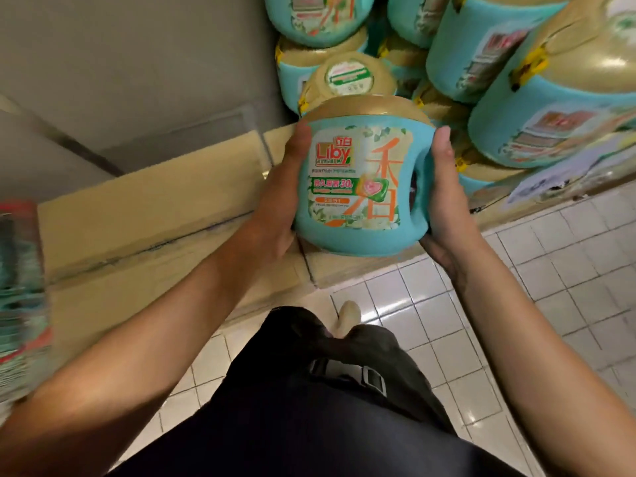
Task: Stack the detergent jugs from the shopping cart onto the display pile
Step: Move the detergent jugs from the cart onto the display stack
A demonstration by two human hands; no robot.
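Closest, down low: dark trousers and a pale shoe tip on the shiny white tiled floor. Standing right up against a low tan cardboard stand, so easy to kick with a toe when stepping in. At the left edge, a blurry red and green thing; cannot tell what.

Next, a round teal plastic detergent jug with a gold lid, held between both hands over the front corner of the stand. Cannot tell whether touching the cardboard or just above it. Left hand pressed on the left side, thumb lying over the front, fingers hidden round the back. Right hand cupped round the handle side, thumb pointing up, fingers under and behind. Held only by squeezing from both sides, with no finger through the handle hole. Smooth and probably heavy, so likely to slide down with a weaker squeeze.

Farthest, the display pile of matching teal jugs with gold lids, some tipped or lying sideways. Looks wobbly. Could roll or tumble if bumped by the detergent jug, or if loaded on a rounded lid. Safer set down softly on a flat spot.
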